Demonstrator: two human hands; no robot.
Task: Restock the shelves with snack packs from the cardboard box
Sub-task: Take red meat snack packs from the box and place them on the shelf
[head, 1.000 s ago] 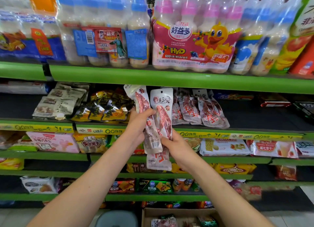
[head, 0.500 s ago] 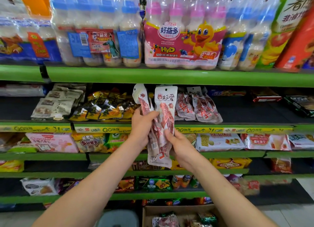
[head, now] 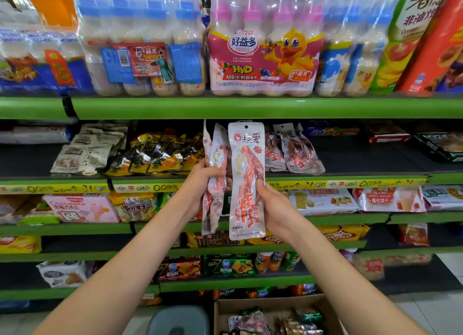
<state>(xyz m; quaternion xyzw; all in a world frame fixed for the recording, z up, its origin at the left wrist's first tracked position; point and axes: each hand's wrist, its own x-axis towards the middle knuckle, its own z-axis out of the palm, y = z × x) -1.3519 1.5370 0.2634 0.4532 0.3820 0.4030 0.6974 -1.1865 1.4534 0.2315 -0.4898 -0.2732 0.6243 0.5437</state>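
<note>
- Step in hand, by my reading: shelving the pink-white snack packs. Best done by lifting each pack flat onto the second shelf (head: 325, 178), beside the matching packs (head: 295, 154) (same print).
- Right hand (head: 275, 209): fingers curled round the front pack (head: 246, 181), held upright before the shelf edge.
- Left hand (head: 200, 181): clamped on a small bundle of packs (head: 215, 174), just beside the front pack.
- Cardboard box (head: 270, 307) below, more packs inside.

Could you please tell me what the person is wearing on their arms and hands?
Nothing that shows: both forearms are bare right down to the frame's edge, with no sleeves in view. The left hand and right hand have no gloves, and no rings, watch or bracelet are visible.
</note>
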